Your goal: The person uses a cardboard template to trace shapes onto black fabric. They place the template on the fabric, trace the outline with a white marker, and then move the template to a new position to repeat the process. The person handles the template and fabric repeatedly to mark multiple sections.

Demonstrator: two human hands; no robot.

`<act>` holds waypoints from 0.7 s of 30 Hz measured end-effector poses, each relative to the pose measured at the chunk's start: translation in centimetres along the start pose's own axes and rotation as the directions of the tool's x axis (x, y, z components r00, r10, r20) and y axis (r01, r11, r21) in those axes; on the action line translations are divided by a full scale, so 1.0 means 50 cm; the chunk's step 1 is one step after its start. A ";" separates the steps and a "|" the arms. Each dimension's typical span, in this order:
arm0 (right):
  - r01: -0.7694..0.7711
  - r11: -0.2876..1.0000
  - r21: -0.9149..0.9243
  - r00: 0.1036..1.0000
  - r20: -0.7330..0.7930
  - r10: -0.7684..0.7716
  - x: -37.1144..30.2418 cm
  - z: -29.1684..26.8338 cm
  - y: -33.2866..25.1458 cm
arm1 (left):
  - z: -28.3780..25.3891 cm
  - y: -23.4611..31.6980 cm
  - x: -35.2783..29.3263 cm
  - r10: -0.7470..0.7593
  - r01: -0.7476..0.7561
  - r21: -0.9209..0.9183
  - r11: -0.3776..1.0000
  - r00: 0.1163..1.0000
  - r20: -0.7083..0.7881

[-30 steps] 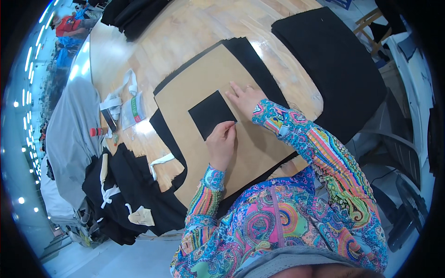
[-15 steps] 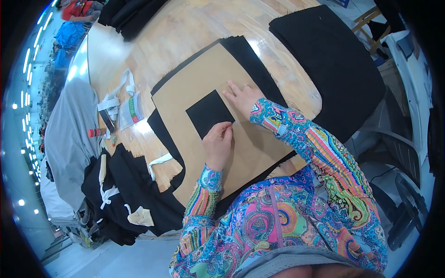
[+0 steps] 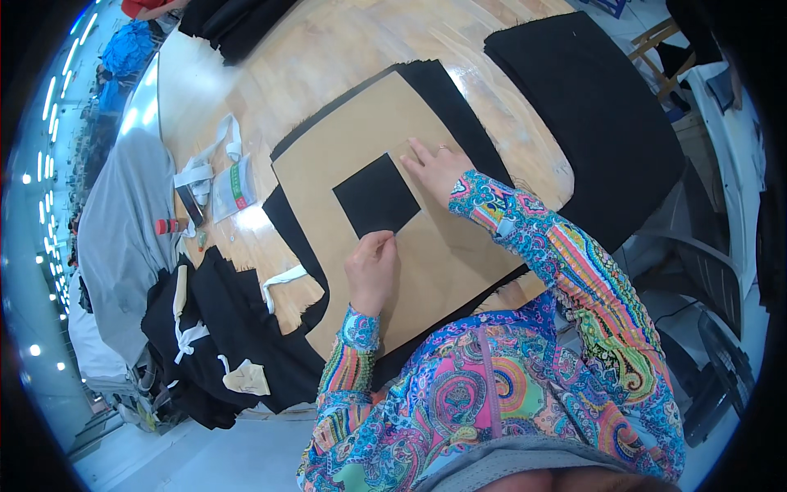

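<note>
R hand (image 3: 438,170), spread flat, prob. steadies tan card (image 3: 328,148) under fingers; L hand (image 3: 371,266), tips pinched (can't tell on what), has sq. cutout (image 3: 377,197) just beyond.

On the tabletop (image 3: 361,37), a clear packet (image 3: 225,194) lies near white tape (image 3: 194,175) and a small red object (image 3: 167,225); grey cloth (image 3: 123,230) drapes at left.

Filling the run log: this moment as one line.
left hand: pinched at square cutout | right hand: resting on tan template | black fabric: under template
</note>
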State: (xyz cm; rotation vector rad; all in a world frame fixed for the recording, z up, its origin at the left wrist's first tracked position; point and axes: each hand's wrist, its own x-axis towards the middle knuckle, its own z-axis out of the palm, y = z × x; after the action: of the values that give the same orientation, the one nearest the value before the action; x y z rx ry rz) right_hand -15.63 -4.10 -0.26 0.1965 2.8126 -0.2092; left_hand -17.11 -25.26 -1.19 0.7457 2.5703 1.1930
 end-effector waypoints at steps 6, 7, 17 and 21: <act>-0.004 1.000 -0.008 1.000 -0.007 0.004 -0.003 -0.001 0.002 | -0.002 0.000 0.000 -0.002 0.002 0.000 1.000 1.000 -0.002; -0.002 1.000 -0.006 1.000 -0.007 0.001 -0.003 0.000 0.001 | -0.003 -0.001 -0.001 -0.002 0.002 0.006 1.000 1.000 -0.003; 0.013 1.000 -0.016 1.000 -0.002 -0.013 -0.005 -0.002 0.004 | -0.011 -0.013 -0.009 -0.112 0.109 -0.113 0.988 0.993 -0.025; 0.017 1.000 -0.012 1.000 0.001 -0.017 -0.006 -0.004 0.002 | -0.010 -0.008 -0.008 -0.085 0.083 -0.091 0.992 0.996 -0.019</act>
State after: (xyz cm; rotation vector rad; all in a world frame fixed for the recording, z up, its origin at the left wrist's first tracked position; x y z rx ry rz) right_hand -15.38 -4.02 0.04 0.1696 2.8151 -0.1966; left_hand -17.10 -26.01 -1.20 0.6022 2.5202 1.2879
